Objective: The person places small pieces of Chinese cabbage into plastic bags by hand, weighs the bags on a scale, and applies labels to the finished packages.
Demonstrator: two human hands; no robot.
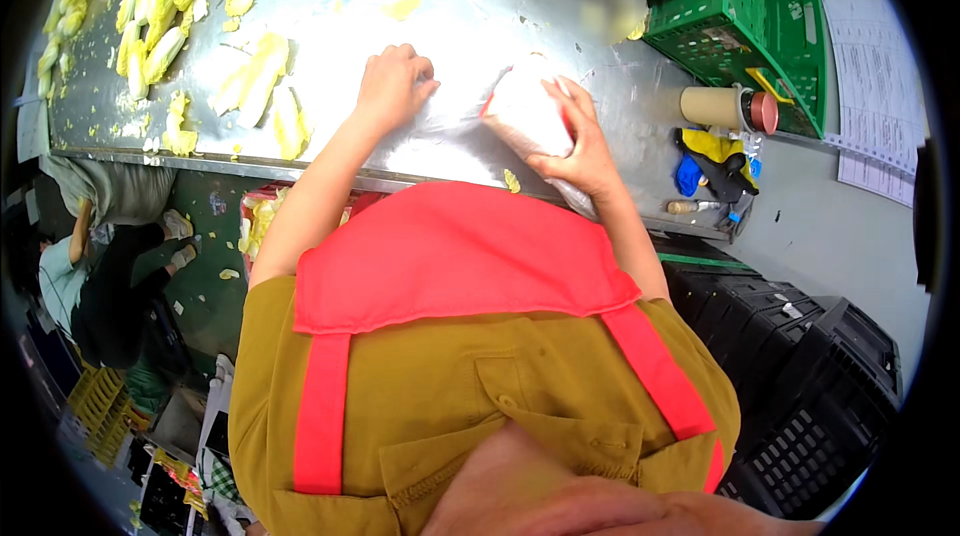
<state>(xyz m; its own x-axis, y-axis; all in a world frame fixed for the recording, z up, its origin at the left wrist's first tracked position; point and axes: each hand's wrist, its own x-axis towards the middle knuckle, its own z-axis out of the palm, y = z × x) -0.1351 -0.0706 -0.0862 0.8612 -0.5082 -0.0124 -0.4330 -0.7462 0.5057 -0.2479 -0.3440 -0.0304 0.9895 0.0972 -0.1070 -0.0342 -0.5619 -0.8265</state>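
On the metal worktable (pixel 360 3), my right hand (pixel 581 135) grips a white plastic-wrapped pack (pixel 529 105) with red at its edges. Clear plastic film (pixel 457 105) spreads from the pack's left side towards my left hand (pixel 397 82). That hand is half curled at the film's edge, and whether its fingers pinch the film is unclear in the glare. Left of it lie loose yellow napa cabbage leaves (pixel 262 78). Further left is a pile of small trimmed napa cabbage hearts (pixel 161 11).
A green plastic crate (pixel 776 33) stands at the back right. Near it are a beige jar with a reddish lid (pixel 709 107), yellow-black gloves (pixel 720 157) and a wooden-handled tool (pixel 682 207). Black crates (pixel 810 371) stack below right. A person (pixel 105 281) is at lower left.
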